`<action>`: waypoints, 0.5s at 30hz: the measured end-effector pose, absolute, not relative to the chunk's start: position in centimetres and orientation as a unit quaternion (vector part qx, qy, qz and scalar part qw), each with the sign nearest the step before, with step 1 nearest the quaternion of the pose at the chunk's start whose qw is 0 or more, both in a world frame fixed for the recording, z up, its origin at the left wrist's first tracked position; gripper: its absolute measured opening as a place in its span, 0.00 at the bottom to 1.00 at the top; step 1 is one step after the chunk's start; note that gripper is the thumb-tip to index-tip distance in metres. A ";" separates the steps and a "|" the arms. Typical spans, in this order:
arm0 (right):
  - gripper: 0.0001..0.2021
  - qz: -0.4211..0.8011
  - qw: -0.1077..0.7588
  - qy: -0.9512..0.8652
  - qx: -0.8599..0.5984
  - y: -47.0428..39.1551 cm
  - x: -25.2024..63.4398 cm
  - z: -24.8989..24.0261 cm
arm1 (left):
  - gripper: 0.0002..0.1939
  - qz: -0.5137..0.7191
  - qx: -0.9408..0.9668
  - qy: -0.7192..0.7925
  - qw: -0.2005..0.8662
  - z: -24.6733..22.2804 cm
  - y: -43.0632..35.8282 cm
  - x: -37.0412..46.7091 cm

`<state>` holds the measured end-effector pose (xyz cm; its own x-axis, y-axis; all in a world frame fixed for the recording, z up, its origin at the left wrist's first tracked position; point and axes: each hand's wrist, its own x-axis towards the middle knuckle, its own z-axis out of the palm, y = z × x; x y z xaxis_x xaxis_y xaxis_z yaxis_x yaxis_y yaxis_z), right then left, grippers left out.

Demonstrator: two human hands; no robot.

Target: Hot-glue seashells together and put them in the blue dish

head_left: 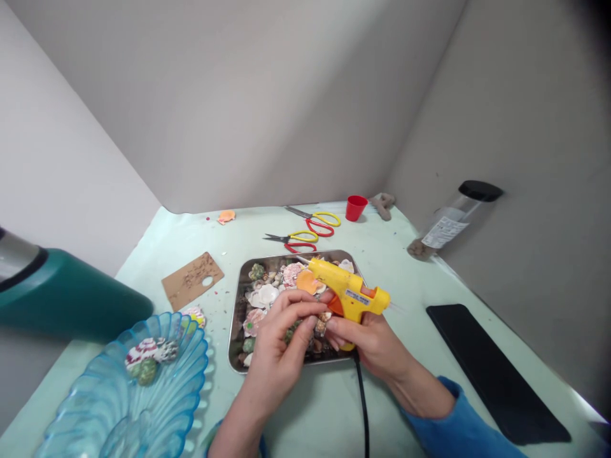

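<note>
A metal tray (235, 337) of seashells lies at the centre, below both hands. My right hand (370, 337) is closed round the handle of a yellow glue gun (341, 283), whose nozzle points up and left over the tray. Its fingertips also reach a small brownish shell (323, 321). My left hand (281, 337) has bent fingers, its thumb and fingertips pinching at that same small shell. The fingers partly hide the tray's contents.
A blue scalloped dish (191, 401) with shells stands at lower left, by a green bottle (86, 296). Scissors (293, 240), a red cup (356, 208) and a brown board (184, 286) lie behind. A clear jar (449, 222) and black slab (491, 369) are right.
</note>
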<state>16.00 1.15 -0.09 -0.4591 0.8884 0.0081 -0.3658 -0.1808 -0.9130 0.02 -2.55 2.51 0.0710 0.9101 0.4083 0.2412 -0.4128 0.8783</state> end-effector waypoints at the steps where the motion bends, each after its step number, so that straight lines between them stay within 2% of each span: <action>1: 0.08 0.714 0.440 -0.466 -0.282 1.1 16.0 0.0 | 0.11 0.522 0.658 0.438 0.320 2.5 -2.6 0.0; 10: 0.09 0.682 0.463 -0.459 -0.332 1.0 15.8 0.0 | 0.14 0.507 0.660 0.435 0.343 2.5 -2.6 0.2; 15: 0.10 0.668 0.481 -0.442 -0.355 1.0 15.5 0.1 | 0.19 0.492 0.670 0.441 0.340 2.4 -2.6 0.4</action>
<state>15.54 1.01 0.07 -0.2846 0.9573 -0.0499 -0.3287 -0.1464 -0.9330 0.39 -2.61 2.36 0.1273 0.9244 0.3594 0.2563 -0.3807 0.8885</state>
